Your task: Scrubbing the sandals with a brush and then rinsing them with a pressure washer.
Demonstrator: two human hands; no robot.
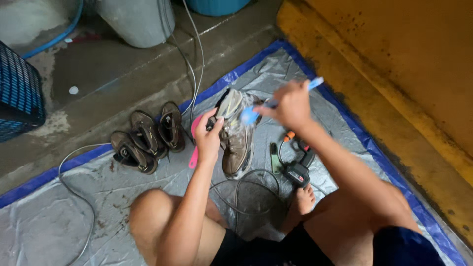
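Scrubbing underway: my left hand [209, 140] grips the soapy brown leather boot [236, 135], right hand [290, 104] clasping the blue-handled brush [251, 115] above its tongue, so I judge the next stroke needs firm pressure.

I note the toothbrush [256, 114] head blurred; my right hand [291, 105] hides its handle middle; blue crate [18, 93] cut by left edge; pink brush [194, 148] partly behind left hand [209, 138]
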